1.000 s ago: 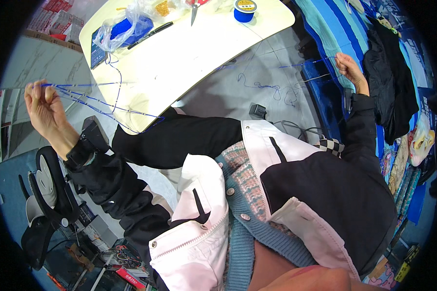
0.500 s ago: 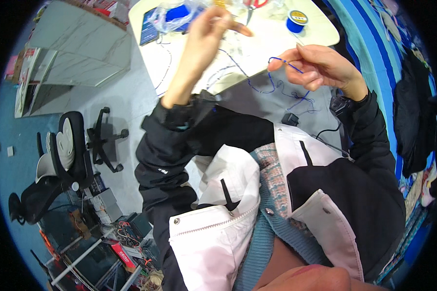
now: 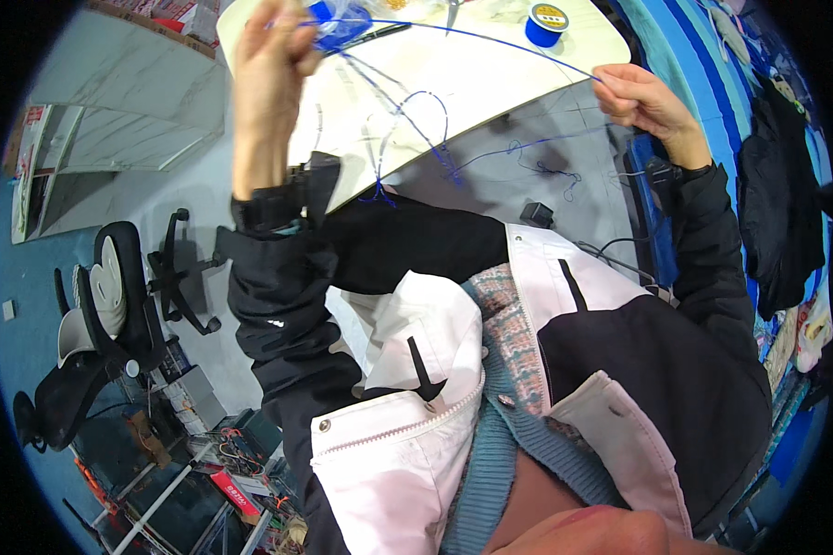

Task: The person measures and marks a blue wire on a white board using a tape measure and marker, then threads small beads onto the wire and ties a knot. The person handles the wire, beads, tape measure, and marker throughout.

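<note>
A blue cord (image 3: 491, 35) is stretched between my two hands above the white table. My left hand (image 3: 279, 46), raised over the table's far left side, is closed on one part of it; its fingertips are slightly blurred. At the right, beyond the table's edge, my right hand (image 3: 640, 96) pinches the cord between thumb and fingers. Loops of a thin blue-and-white strand (image 3: 415, 125) hang from near my left hand over the near table edge. Fine thread trails below my right hand. A blue spool (image 3: 546, 26) with a yellow-and-white top stands on the table.
On the white table (image 3: 500, 79) lie a clear bag with blue contents (image 3: 342, 26), a black pen (image 3: 379, 35) and scissors (image 3: 453, 14). A tangle of thread (image 3: 560, 174) and a black adapter (image 3: 537, 215) are below. An office chair (image 3: 111, 305) stands left, blue striped cloth (image 3: 685, 55) right.
My left hand has moved left and away from me, and my right hand slightly outward. The cord, slack before, is now drawn out between them. The strand's loops have shifted.
</note>
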The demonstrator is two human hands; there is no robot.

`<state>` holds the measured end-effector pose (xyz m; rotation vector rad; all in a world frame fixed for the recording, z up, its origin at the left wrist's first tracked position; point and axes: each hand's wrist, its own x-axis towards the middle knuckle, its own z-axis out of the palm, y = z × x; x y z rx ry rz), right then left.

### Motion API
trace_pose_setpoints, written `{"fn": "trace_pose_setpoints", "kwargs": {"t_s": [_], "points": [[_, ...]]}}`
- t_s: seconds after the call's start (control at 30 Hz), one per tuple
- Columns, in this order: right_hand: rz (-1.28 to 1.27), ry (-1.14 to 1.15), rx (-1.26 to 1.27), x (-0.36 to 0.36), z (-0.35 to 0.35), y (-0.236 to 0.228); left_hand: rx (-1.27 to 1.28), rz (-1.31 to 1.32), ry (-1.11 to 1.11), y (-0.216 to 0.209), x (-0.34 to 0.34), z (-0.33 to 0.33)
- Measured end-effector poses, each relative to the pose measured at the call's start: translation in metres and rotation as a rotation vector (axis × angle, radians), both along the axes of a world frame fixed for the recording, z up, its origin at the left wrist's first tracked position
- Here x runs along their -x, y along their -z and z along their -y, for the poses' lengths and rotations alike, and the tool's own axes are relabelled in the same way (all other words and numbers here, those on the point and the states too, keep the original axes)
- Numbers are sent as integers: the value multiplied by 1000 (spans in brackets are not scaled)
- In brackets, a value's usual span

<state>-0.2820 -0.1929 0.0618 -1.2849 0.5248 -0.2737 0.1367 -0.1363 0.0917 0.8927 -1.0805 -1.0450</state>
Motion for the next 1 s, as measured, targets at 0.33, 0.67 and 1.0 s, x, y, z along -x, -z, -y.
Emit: {"fn": "trace_pose_setpoints", "kwargs": {"t_s": [0.33, 0.67, 1.0], "points": [[87, 295, -145, 188, 6, 30, 230, -287, 124, -4, -83, -1], [132, 654, -108, 312, -8, 36, 189, -439, -89, 16, -151, 2], [511, 821, -135, 329, -10, -8, 235, -506, 93, 10, -156, -3]]}}
